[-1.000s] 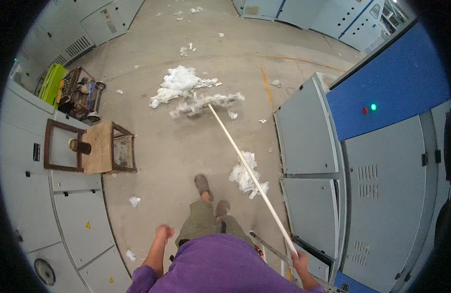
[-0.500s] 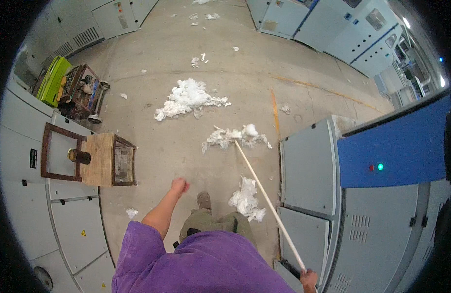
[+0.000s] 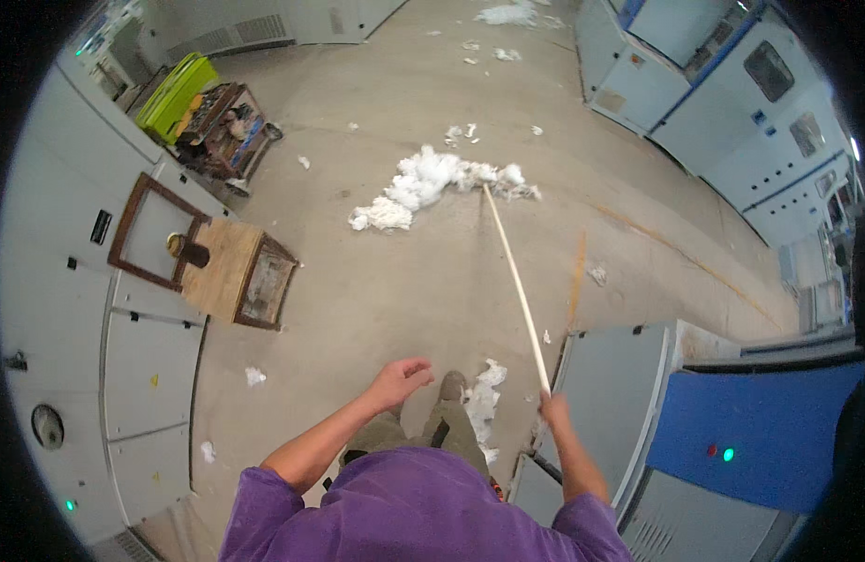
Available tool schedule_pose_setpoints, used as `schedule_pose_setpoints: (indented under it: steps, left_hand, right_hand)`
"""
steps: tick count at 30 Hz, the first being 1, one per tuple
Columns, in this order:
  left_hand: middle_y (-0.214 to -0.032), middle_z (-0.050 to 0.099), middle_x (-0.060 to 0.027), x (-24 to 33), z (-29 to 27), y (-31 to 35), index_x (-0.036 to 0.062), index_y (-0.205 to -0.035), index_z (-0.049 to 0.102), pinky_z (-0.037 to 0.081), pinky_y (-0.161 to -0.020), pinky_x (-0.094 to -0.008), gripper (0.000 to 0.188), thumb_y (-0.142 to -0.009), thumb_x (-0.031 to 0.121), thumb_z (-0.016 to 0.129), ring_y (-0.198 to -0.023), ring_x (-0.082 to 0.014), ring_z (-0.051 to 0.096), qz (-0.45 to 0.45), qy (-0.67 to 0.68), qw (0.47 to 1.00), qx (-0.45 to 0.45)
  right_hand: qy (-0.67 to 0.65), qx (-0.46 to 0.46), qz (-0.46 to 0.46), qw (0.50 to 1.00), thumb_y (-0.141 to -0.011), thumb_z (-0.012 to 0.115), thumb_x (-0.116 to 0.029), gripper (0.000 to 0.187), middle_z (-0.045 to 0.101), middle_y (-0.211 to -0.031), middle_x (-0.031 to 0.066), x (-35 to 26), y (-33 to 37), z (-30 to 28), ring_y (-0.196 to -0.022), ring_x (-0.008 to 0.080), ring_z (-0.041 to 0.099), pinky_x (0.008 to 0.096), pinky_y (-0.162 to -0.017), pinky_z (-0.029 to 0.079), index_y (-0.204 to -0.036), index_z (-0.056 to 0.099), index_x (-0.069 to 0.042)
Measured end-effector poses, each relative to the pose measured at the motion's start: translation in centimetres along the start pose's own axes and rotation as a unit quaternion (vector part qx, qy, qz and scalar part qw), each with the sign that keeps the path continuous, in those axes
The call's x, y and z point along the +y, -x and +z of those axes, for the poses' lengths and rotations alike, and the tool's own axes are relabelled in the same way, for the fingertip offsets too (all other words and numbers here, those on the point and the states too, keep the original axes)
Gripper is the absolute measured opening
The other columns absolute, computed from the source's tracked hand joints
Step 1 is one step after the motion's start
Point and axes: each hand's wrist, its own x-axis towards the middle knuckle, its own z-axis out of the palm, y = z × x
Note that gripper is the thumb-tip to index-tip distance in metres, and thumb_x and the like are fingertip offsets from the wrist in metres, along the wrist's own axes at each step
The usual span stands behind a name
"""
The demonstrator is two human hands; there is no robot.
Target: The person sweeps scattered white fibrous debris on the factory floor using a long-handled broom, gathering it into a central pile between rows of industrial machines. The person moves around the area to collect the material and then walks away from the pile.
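Note:
My right hand [image 3: 552,408] is wrapped round the near end of a long pale pole [image 3: 515,272]. The pole slants away from me over the concrete floor, and its far end meets a heap of white, cotton-like fluff [image 3: 423,183]. Whatever sits at that end cannot be told apart from the fluff. My left hand [image 3: 402,382] hangs in front of my body with the fingers loosely apart, holding nothing. By my shoe, a smaller strip of white fluff [image 3: 484,403] lies on the floor.
To the left stands a wooden chair [image 3: 217,267] with a dark cylindrical object on its seat. Beyond it is a tool cart [image 3: 222,131] with a lime-green lid. Grey cabinets [image 3: 601,412] flank both sides. White scraps [image 3: 507,54] are scattered farther ahead.
The pole's far end has gone forward, and the fluff by it now joins the larger heap. My right hand has come forward with the pole. My left hand's fingers have loosened.

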Motion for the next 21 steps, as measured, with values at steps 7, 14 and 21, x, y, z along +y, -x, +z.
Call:
schedule_pose_setpoints:
  steps: [7, 14, 21]
  left_hand:
    - [-0.100, 0.064, -0.0049, 5.7, 0.0, 4.7, 0.0009, -0.111, 0.056, 0.046, -0.081, -0.0278, 0.027, -0.090, 0.016, 0.053, -0.091, -0.0117, 0.058, 0.030, 0.014, 0.998, 0.050]
    - [-0.108, 0.062, -0.0065, 9.5, -3.3, 9.6, 0.0038, -0.115, 0.056, 0.042, -0.090, -0.0329, 0.040, -0.089, 0.034, 0.054, -0.104, -0.0182, 0.055, 0.147, 0.022, 0.987, -0.056]
    - [-0.140, 0.032, -0.0183, 17.2, -8.2, 11.3, 0.0047, -0.143, 0.016, 0.022, -0.106, -0.0374, 0.103, -0.073, 0.070, 0.054, -0.131, -0.0259, 0.029, 0.412, 0.149, 0.802, -0.407]
  right_hand:
    - [-0.100, 0.022, -0.083, 0.991, -0.087, 0.055, -0.032, 0.043, 0.052, -0.049, 0.0079, -3.4, -0.2, -4.1, -0.044, 0.0182, 0.053, 0.0352, -0.044, 0.041, -0.062, 0.059, 0.003]
    - [-0.273, -0.034, 0.076, 0.959, -0.087, 0.058, -0.028, 0.035, 0.053, -0.051, 0.0060, 4.3, 19.4, -4.3, -0.042, 0.0134, 0.049, 0.0291, -0.040, 0.039, -0.067, 0.057, 0.001]
    - [-0.129, -0.019, 0.053, 0.990, -0.086, 0.061, -0.026, 0.029, 0.058, -0.060, 0.0086, -0.4, 29.4, -2.1, -0.051, 0.0178, 0.054, 0.0318, -0.048, 0.043, -0.074, 0.060, 0.000]
